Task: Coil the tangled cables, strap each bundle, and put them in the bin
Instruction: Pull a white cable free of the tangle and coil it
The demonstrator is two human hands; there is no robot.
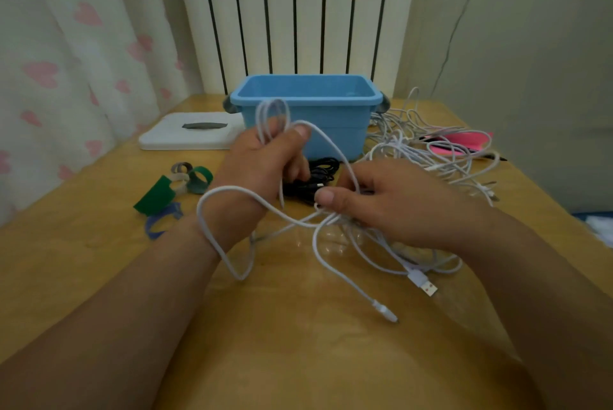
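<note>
2 hands work 1 white cable [381, 307] in front of the blue bin [331, 134]: the left hand [265, 161] has its fingers curled round several upright loops. The right hand [381, 200] pinches a strand between thumb and fingers, and slack drapes over the left wrist. A bundled black cable [311, 184] lies against the bin's front, a tangle of white cables [431, 144] sprawls to the bin's right, and green, grey and blue straps [175, 187] lie to its front left.
</note>
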